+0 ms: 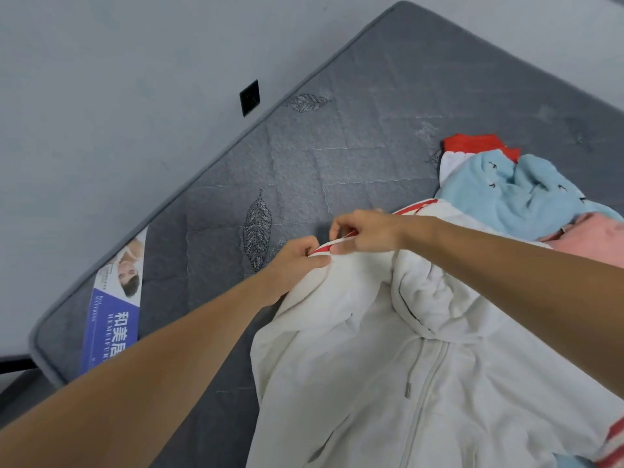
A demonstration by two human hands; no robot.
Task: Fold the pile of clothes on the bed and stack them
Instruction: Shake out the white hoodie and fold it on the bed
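Both hands work the red-striped cuff [329, 246] of the white zip hoodie [388, 366] spread on the bed [337, 146]. The left hand [297, 261] and right hand [363, 236] each have fingers pinching it, just apart. This looks like straightening a sleeve before folding. Next the sleeve should fold inward across the chest. The unfolded pile [526, 194] lies beyond the right fingers.

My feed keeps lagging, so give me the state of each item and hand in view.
White hoodie: spread on the mattress, zipper closed, not folded.
Striped cuff: pinched by both hands.
Left hand: grip on cuff.
Right hand: grip on cuff.
Blue garment: crumpled, unfolded.
Pink garment: crumpled, partly hidden.
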